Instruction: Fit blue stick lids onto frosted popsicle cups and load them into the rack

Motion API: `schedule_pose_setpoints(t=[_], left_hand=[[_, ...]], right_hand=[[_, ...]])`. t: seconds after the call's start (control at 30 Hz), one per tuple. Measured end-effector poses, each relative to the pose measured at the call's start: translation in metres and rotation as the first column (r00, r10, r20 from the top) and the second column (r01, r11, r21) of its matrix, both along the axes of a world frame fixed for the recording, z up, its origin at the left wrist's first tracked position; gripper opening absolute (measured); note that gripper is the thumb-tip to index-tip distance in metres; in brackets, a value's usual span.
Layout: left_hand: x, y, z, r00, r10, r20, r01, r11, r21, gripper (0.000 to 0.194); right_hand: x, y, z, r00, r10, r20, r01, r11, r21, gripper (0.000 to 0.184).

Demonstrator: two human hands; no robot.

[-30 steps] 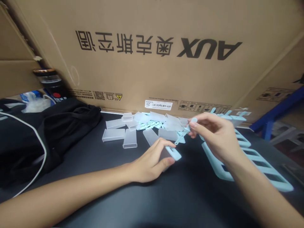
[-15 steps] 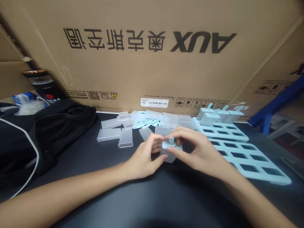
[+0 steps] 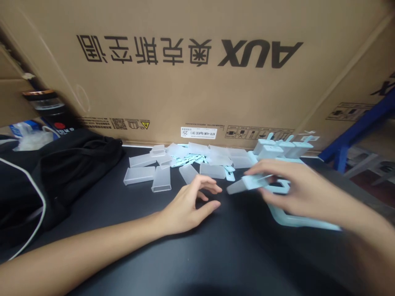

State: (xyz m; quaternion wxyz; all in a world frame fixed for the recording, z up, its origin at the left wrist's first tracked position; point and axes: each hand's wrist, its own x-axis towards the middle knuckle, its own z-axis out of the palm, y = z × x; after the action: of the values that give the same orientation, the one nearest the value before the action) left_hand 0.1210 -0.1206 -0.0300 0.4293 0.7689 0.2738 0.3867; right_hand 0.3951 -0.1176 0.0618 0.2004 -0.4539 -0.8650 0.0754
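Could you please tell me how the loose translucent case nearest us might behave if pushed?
The translucent case is probably light for its size, looking thin-walled and hollow. It would likely slide rather than roll, as it lies on a flat side.

A translucent container (image 3: 237, 187) with a pale blue lid (image 3: 251, 181) tilts in the right hand (image 3: 298, 187).

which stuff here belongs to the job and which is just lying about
Likely in the job:
capped case in the right hand
loose translucent cases
pale blue pieces
pale blue racks
standing capped cases

Likely just lying about:
black cloth
white cable
dark bottle
cardboard box
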Motion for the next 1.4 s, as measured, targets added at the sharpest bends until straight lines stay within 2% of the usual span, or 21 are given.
schedule_pose_setpoints(t=[0.03,0.07,0.13,0.2,0.23,0.33,0.47,0.87,1.03,1.13,1.4], left_hand=[[0.0,0.0,0.001,1.0,0.005,-0.004,-0.005,1.0,0.007,0.032],[0.0,0.0,0.001,1.0,0.01,-0.009,-0.01,1.0,0.013,0.028],[-0.001,0.0,0.003,0.999,0.012,-0.03,-0.012,1.0,0.023,0.021],[-0.001,0.0,0.003,0.998,0.011,-0.058,-0.009,0.999,0.036,0.017],[-0.001,0.0,0.003,0.997,0.012,-0.074,-0.009,0.999,0.044,0.015],[0.0,0.0,0.004,0.993,0.022,-0.119,-0.012,0.997,0.076,0.011],[0.0,-0.001,0.004,0.989,0.03,-0.147,-0.014,0.994,0.112,0.011],[-0.002,-0.001,0.003,0.983,0.001,-0.182,0.024,0.99,0.137,0.011],[-0.002,-0.001,0.003,0.98,-0.01,-0.2,0.043,0.986,0.16,0.008],[-0.002,-0.002,0.003,0.979,-0.02,-0.204,0.057,0.982,0.179,0.007],[-0.003,-0.002,0.001,0.97,-0.026,-0.242,0.08,0.973,0.217,0.006]], right_hand=[[0.016,0.003,0.004,0.993,-0.114,-0.009,0.115,0.992,0.055,0.029],[0.032,0.006,0.008,0.965,-0.261,-0.016,0.261,0.959,0.109,0.03],[0.062,0.014,0.013,0.815,-0.578,0.033,0.565,0.807,0.174,0.034],[0.085,0.023,0.012,0.662,-0.743,0.093,0.71,0.663,0.237,0.034],[0.094,0.027,0.009,0.626,-0.771,0.114,0.726,0.63,0.278,0.032],[0.107,0.038,-0.007,0.642,-0.754,0.14,0.672,0.641,0.372,0.028],[0.108,0.047,-0.024,0.67,-0.728,0.147,0.64,0.666,0.383,0.031],[0.101,0.052,-0.034,0.603,-0.792,0.097,0.712,0.589,0.382,0.045],[0.104,0.06,-0.044,0.615,-0.783,0.098,0.711,0.604,0.36,0.054],[0.101,0.063,-0.053,0.6,-0.796,0.076,0.728,0.583,0.362,0.061],[0.094,0.07,-0.063,0.584,-0.812,-0.016,0.738,0.522,0.427,0.054]])
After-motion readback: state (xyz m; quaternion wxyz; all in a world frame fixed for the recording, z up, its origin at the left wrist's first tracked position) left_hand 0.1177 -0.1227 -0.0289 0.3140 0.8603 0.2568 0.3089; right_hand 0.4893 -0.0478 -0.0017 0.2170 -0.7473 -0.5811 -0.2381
